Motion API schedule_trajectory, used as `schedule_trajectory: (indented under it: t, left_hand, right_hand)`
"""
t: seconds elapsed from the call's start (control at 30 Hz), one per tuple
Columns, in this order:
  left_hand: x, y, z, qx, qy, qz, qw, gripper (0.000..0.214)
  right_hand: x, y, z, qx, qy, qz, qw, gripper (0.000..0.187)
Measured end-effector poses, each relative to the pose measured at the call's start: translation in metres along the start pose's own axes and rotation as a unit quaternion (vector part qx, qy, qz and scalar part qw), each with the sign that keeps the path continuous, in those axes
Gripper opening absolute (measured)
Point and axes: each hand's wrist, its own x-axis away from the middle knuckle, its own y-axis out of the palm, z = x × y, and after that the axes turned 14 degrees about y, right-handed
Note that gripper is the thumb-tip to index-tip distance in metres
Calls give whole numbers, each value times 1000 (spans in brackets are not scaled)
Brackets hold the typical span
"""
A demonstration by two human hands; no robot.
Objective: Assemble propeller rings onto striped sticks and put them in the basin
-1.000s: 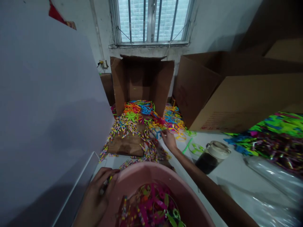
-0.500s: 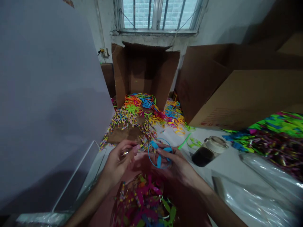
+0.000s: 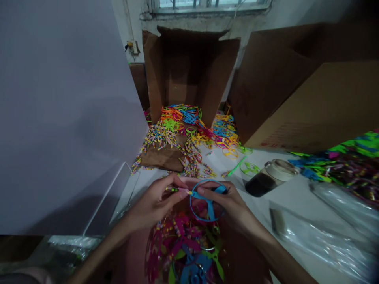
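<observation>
My pink plastic basin (image 3: 133,256) full of colourful propellers (image 3: 183,244) below, my right hand (image 3: 226,203) curled, pinching a blue ring propeller (image 3: 209,201) above the basin, my left hand (image 3: 155,205) closed around a striped stick (image 3: 174,189), its tip touching the propeller's blue blade

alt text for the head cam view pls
Over a pink basin of plastic propeller rings, the left hand holds a striped stick against a blue ring propeller held by the right hand. More rings and sticks lie heaped before a cardboard box.
</observation>
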Motion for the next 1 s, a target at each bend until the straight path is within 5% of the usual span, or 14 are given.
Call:
schedule_trajectory:
  t: [0.27, 0.67, 0.8, 1.0]
  left_hand:
    - [3, 1, 0, 3, -4, 36, 999, 19]
    - [7, -12, 9, -119, 45, -87, 988, 15]
    - [9, -11, 11, -190, 50, -59, 979, 11]
    - [13, -15, 14, -135, 36, -65, 988, 13]
  right_hand:
    - [3, 1, 1, 10, -3, -12, 1000, 16]
    - [14, -4, 4, 180, -100, -1, 979, 12]
    - [19, 0, 5, 201, -103, 19, 974, 14]
    - [21, 1, 4, 193, -100, 7, 976, 13]
